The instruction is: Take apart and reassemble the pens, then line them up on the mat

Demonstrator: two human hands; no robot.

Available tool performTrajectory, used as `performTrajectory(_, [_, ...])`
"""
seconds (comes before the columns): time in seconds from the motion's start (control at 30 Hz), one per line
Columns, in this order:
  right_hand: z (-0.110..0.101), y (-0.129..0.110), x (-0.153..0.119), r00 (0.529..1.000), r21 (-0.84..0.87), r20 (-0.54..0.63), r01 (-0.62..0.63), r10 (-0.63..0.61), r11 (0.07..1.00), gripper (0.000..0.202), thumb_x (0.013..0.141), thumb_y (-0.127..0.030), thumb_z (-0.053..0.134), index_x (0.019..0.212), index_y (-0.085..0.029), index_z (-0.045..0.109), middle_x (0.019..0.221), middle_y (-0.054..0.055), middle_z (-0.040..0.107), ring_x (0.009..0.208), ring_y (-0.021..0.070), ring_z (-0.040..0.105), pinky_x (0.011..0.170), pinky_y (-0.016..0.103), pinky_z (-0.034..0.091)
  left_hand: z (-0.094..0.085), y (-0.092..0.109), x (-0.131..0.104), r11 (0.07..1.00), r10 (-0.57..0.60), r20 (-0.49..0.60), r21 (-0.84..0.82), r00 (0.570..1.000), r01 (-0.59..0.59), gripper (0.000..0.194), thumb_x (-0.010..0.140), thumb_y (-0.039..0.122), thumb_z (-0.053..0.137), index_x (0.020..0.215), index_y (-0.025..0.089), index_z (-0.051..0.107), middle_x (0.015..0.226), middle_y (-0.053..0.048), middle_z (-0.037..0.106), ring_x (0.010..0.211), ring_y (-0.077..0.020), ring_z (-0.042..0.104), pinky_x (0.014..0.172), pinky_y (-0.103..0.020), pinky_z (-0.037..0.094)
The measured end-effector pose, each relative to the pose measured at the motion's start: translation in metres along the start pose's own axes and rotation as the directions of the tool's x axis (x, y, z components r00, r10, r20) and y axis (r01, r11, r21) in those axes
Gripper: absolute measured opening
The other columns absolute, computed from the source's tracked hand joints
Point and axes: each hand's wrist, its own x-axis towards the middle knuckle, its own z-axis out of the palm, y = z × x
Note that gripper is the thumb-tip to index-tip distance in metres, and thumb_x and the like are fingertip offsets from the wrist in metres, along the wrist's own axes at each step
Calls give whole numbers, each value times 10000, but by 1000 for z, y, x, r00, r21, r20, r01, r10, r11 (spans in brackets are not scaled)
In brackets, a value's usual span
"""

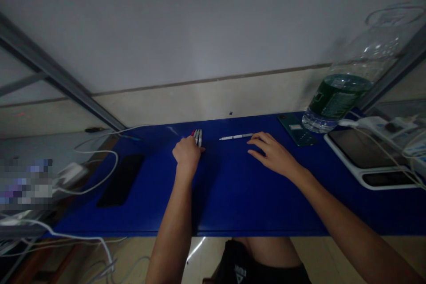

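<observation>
My left hand [187,154] is closed around a small bunch of pens [199,136] on the blue tabletop. Their tips stick out past the fingers, one of them red and the others whitish grey; the hand hides the rest. To the right, a single white and grey pen [234,137] lies nearly level across the table. My right hand [269,153] is at this pen's right end, thumb and fingers apart. Its fingers overlap the pen's end, and I cannot tell whether they touch it.
A black flat slab [121,180] lies left on the blue table [242,204]. At the right are a teal phone [296,129], a large water bottle [339,97] and a white scale-like device [369,153] with cables over it. More white cables [115,164] loop at the left.
</observation>
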Motion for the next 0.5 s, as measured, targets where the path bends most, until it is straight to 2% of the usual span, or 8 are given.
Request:
performTrajectory(0.17, [2, 3, 0, 1000, 5, 0, 19, -19, 1000, 217, 987, -330, 555, 1122, -233, 696, 1171, 106, 629, 1130, 274, 608, 991, 497, 539, 1, -4, 3, 1000, -10, -2, -4, 1000, 10, 509, 778, 505, 783, 1164, 182, 711, 1115, -195, 730, 1053, -335, 703, 843, -407, 576])
performTrajectory(0.5, [1, 2, 0, 999, -12, 24, 29, -29, 1000, 199, 994, -324, 552, 1043, -215, 711, 1096, 99, 647, 1056, 257, 624, 960, 463, 540, 3, -8, 5, 1000, -7, -2, 6, 1000, 7, 518, 772, 496, 791, 1159, 164, 705, 1150, -207, 720, 1070, -339, 697, 857, -401, 570])
